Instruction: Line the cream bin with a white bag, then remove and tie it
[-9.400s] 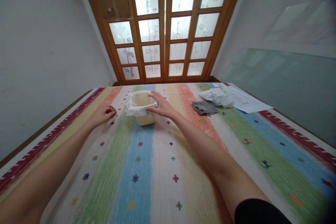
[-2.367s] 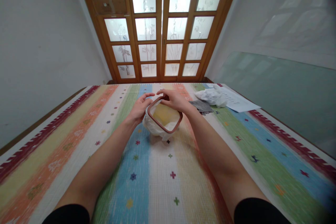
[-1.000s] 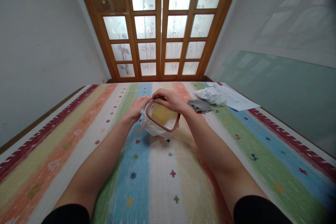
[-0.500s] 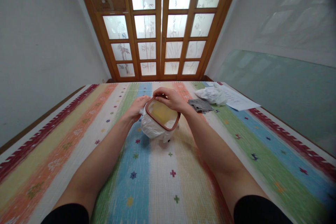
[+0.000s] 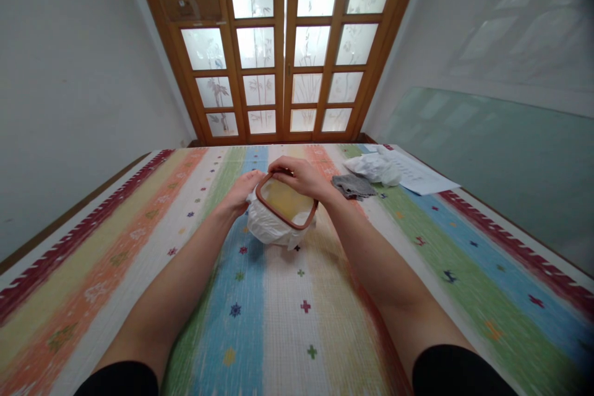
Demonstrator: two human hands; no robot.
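Note:
A small yellowish bin [image 5: 284, 199] with rounded corners tilts toward me on the table. Its mouth is edged by a brown rim [image 5: 278, 216], and a white plastic bag [image 5: 269, 230] hangs in folds round its outside. At the far left corner, my left hand [image 5: 245, 189] is closed on the bag against the bin's side; its fingertips are partly hidden. My right hand [image 5: 301, 177] reaches over the far side, its fingers bent round the brown rim and its thumb at the inner edge.
Right of the hands lie a folded grey cloth [image 5: 353, 186], a crumpled white plastic bag [image 5: 375, 167] and a printed paper sheet [image 5: 424, 176]. A striped tablecloth [image 5: 288, 322] covers the table. Wooden glass-paned doors [image 5: 285, 49] stand beyond, with walls on either side.
The bin's near side has risen very slightly, and the bag's lower edge sits a little higher. Both hands keep their hold in nearly the same places.

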